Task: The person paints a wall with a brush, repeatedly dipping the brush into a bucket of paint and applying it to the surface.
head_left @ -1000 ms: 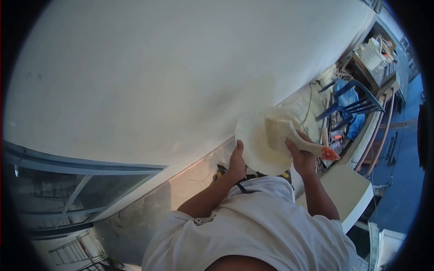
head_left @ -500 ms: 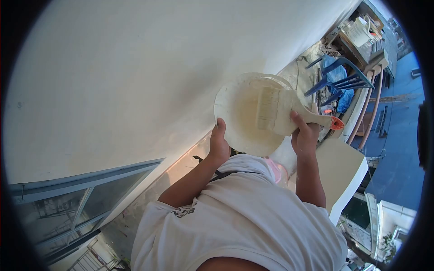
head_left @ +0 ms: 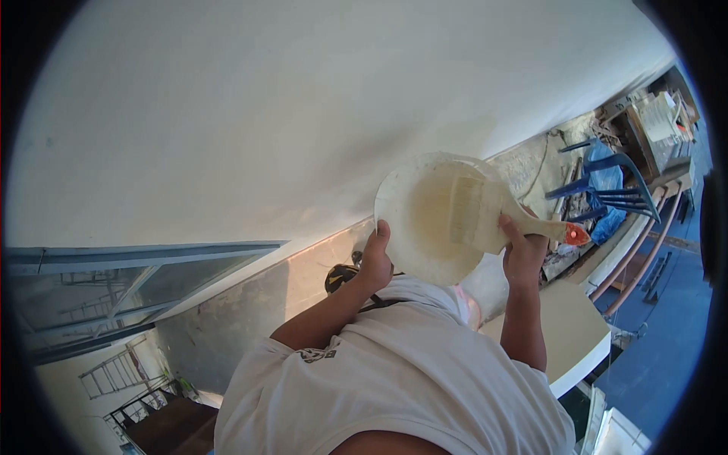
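Note:
A round whitish bucket (head_left: 394, 186), smeared with pale cream paint inside, is held in front of my body. My left hand (head_left: 377, 258) grips its near left rim, thumb over the edge. On the right, my right hand (head_left: 523, 246) is closed on a wide paintbrush (head_left: 493, 220), its thumb pressed on the paint-coated base of the handle. The bristles lie over the bucket's opening, pointing left, and the orange-red handle end sticks out to the right. The fingers under the brush are hidden.
A pale wall (head_left: 227, 136) rises close ahead, with a window (head_left: 114, 288) at lower left. To the right stand a blue plastic chair (head_left: 607, 178) and a white bucket (head_left: 658, 117). Beyond the railing (head_left: 633, 250) is a blue surface. A beige board (head_left: 565, 330) is beside my right arm.
The view has swung left, so chair and railing sit farther right. Bucket and brush appear slightly lower and to the right, still in the same grips.

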`<action>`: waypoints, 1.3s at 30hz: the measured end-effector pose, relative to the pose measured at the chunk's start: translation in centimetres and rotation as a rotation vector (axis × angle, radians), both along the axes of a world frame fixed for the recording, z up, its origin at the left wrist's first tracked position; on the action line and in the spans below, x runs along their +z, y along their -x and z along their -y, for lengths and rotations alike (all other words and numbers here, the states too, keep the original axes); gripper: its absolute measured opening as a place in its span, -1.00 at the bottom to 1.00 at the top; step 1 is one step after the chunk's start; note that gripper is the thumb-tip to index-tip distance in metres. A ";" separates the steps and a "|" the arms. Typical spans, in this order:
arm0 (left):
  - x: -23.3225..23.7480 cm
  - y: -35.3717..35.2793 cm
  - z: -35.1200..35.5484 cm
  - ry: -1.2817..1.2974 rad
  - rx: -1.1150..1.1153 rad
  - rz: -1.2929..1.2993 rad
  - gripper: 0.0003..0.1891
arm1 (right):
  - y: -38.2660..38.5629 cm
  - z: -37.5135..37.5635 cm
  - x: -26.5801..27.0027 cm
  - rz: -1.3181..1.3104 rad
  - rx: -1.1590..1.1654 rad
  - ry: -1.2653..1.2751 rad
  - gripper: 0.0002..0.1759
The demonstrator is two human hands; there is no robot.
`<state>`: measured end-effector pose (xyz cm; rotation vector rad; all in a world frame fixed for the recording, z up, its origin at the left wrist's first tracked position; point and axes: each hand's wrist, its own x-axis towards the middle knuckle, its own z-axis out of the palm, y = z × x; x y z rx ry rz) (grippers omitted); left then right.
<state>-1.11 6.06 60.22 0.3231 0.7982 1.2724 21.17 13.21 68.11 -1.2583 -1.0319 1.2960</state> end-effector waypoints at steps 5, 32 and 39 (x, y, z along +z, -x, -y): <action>-0.2 2.5 3.5 0.194 0.090 0.033 -0.33 | 3.1 0.6 0.3 -0.436 -0.126 -0.120 -0.33; -2.3 20.9 22.7 0.242 0.074 0.035 -0.40 | 23.3 -0.4 10.8 -0.926 -0.424 -0.682 -0.45; -1.7 18.9 20.7 0.233 0.082 -0.004 -0.32 | 24.4 -2.7 2.0 -0.803 -0.403 -0.424 -0.41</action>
